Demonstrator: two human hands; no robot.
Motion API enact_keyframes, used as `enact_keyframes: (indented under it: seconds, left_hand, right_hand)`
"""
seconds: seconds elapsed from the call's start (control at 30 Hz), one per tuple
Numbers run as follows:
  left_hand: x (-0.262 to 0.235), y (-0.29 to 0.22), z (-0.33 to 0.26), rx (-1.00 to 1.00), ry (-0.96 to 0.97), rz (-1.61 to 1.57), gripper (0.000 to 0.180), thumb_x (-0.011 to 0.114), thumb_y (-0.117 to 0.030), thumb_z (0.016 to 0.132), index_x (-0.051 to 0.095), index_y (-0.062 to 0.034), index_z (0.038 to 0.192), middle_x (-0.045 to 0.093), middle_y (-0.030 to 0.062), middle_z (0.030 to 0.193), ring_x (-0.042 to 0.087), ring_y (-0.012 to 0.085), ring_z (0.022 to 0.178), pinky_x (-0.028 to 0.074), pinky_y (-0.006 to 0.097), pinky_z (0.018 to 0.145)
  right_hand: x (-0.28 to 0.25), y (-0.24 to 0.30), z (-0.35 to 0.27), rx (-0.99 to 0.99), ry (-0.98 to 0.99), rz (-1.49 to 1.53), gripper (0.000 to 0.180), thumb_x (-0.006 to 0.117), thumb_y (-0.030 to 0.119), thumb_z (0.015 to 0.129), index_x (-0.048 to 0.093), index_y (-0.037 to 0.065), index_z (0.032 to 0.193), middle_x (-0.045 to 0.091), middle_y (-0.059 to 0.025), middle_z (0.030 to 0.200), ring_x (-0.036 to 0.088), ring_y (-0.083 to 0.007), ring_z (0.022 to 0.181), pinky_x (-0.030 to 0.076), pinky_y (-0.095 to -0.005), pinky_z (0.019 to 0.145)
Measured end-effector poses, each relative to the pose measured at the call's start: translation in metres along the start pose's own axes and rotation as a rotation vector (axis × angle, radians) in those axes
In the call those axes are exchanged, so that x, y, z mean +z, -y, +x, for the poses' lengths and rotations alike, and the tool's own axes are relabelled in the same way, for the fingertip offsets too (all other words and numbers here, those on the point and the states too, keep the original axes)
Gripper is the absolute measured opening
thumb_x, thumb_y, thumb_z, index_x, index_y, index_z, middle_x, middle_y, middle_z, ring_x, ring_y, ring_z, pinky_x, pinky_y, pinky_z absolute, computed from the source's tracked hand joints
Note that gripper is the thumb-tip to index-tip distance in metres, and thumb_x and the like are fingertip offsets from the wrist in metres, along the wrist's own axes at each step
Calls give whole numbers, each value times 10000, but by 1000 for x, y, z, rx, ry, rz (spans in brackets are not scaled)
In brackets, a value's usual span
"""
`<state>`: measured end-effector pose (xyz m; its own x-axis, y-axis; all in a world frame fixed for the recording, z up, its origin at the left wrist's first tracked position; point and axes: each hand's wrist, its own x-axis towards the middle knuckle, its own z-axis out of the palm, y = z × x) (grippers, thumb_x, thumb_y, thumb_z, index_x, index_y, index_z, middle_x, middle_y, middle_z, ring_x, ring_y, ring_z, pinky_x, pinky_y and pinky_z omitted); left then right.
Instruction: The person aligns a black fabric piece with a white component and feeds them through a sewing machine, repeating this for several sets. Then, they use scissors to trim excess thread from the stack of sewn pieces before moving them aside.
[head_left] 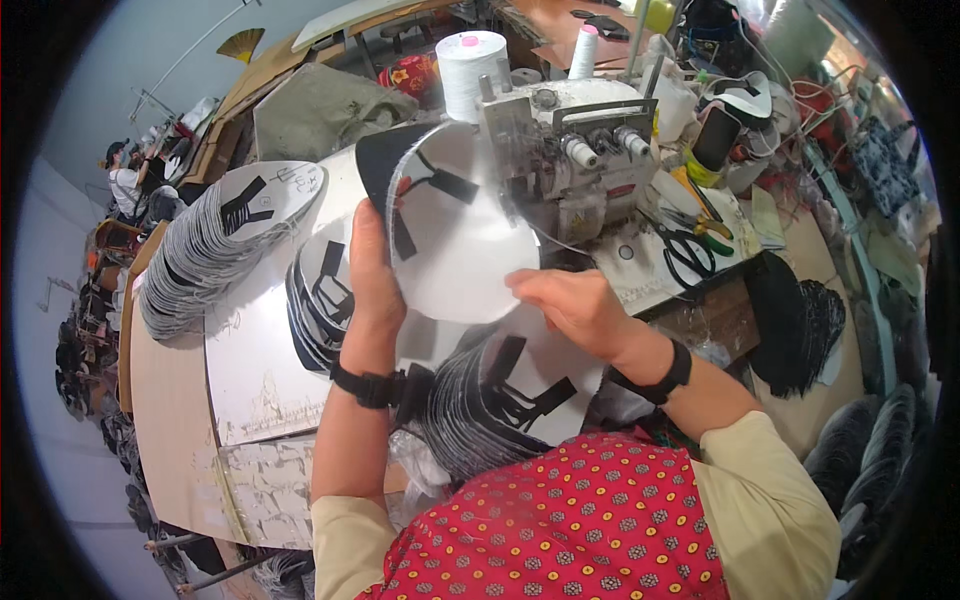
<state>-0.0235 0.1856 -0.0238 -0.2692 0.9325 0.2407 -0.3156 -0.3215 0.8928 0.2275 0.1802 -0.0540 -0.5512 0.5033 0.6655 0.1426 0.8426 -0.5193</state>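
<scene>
Held up in front of the sewing machine [585, 185] is a rounded white fabric panel [465, 265] with a curled upper edge and black tabs. My left hand [375, 275] grips its left side, with most fingers hidden behind it. My right hand [575, 305] pinches the panel's lower right edge between thumb and fingers. Behind my left wrist, a pile of similar panels [315, 285] with black strips lies on the white table. A thicker fanned stack of panels [475, 405] rests between my forearms, close to my red patterned apron [560, 520].
A long overlapping stack of panels [205, 265] lies at the left. White thread cones [470, 75] stand behind the machine. Black-handled scissors [690, 255] and yellow-handled pliers [700, 195] lie at its right. Dark pieces [795, 330] are piled farther right. Another person [128, 182] is far left.
</scene>
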Motion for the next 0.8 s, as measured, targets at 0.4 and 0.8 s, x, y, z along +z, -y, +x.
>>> enact_keyframes:
  seconds: [0.4,0.8]
  left_hand:
    - [-39,-48,-42,-638,69,452,467,638,-439,933,670,19,1018,615,47,682,492,107,502,369,264,457]
    - [13,-5,-39,205,-173,429,488,737,-128,888,471,22,1269,654,83,1079,607,118,901,498,267,695]
  right_hand:
    - [10,-10,14,164,-130,-254,315,680,-44,813,638,28,1116,681,-147,1171,690,-313,976,573,-364,805]
    - [-7,20,-5,181,133,-292,453,808,135,703,608,34,1097,607,-114,1106,548,-335,1084,409,-445,970]
